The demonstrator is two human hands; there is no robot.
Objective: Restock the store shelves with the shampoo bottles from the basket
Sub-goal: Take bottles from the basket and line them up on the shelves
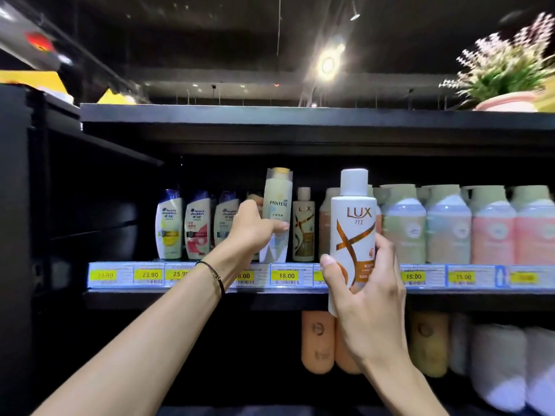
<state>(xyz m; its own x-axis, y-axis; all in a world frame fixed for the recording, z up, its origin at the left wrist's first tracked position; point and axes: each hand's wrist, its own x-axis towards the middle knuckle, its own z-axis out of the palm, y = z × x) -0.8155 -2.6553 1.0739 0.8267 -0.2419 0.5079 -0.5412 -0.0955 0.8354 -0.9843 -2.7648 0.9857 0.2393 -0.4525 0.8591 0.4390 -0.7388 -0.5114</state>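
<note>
1. Head view, far left: I log three Head & Shoulders bottles point(196, 225) standing on the shelf point(180, 297).
2. Left hand point(250, 228): grip closed round the Pantene bottle point(277, 205), thumb across its label. The bottle's base is at the shelf's front edge and is blurred.
3. Small Lux bottle point(303, 226) stands just beside it.
4. Right hand point(371, 295): grip wrapped round the white Lux bottle point(353, 232), upright, in front of the shelf edge.
5. Pastel bottles point(447, 226) line the right.
</note>
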